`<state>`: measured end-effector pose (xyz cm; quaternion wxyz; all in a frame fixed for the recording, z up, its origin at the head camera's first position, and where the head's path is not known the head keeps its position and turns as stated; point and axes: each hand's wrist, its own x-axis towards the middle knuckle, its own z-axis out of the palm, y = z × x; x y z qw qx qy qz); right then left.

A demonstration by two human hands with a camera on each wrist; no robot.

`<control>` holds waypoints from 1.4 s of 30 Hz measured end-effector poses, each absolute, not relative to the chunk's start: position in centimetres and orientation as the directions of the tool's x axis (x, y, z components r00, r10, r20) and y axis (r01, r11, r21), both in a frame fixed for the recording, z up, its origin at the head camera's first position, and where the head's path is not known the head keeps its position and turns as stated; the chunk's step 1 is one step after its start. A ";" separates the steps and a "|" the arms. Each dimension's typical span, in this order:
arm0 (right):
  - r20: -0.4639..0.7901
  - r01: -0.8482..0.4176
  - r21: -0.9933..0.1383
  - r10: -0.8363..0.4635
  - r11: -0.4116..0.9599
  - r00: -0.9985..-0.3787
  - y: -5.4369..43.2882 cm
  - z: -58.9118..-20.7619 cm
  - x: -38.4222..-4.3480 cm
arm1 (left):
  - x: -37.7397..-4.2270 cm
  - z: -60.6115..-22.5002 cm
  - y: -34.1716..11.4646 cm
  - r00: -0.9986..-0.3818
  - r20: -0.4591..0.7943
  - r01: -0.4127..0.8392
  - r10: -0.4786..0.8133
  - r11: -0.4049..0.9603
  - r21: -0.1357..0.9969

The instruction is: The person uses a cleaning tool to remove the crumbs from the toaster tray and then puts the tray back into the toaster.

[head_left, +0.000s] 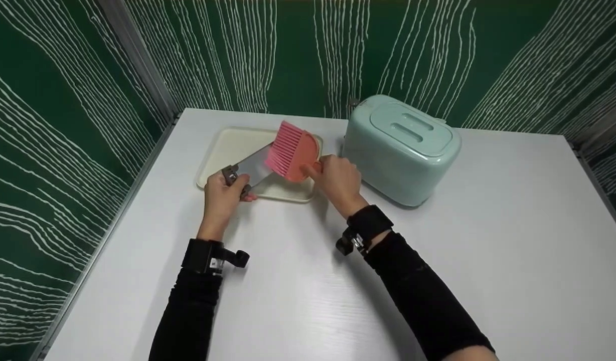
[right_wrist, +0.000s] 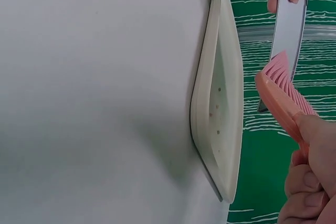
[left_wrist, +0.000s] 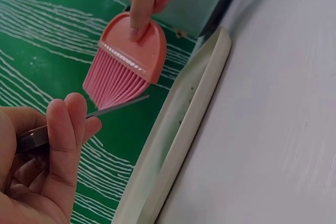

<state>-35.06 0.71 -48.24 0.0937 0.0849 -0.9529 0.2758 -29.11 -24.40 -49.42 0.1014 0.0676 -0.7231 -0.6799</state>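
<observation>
Coral-pink brush (head_left: pixel 293 153) held above cream tray (head_left: pixel 238 143), bristles against metal scraper (head_left: pixel 258 165) at brush's 8 o'clock. I see right hand (head_left: pixel 340 180), brush's 4 o'clock, pinching brush handle. Left hand (head_left: pixel 222 193), farther along 8 o'clock, gripping scraper's dark handle. Small dark specks (right_wrist: pixel 218 132) inside tray. Mint toaster (head_left: pixel 396 155) at brush's 3 o'clock, on white table (head_left: pixel 298 281). Green wall (head_left: pixel 293 60) toward 12.

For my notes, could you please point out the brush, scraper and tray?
Brush (head_left: pixel 303 154), head view: orange body.
Scraper (head_left: pixel 256 165), head view: metal blade.
Tray (head_left: pixel 239 143), head view: bare floor, left part.
</observation>
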 end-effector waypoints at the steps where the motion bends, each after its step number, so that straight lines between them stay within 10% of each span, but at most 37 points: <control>1: 0.225 -0.211 -0.510 -0.108 0.834 -0.968 0.8 -48.3 -35.1 | -29.1 -49.4 -24.4 -0.970 0.056 0.039 -0.238 0.077 0.996; 42: 0.292 -0.200 -0.479 -0.060 0.855 -0.954 3.8 -48.6 -35.5 | -28.8 -49.1 -24.6 -0.947 0.234 0.123 -0.218 0.427 0.896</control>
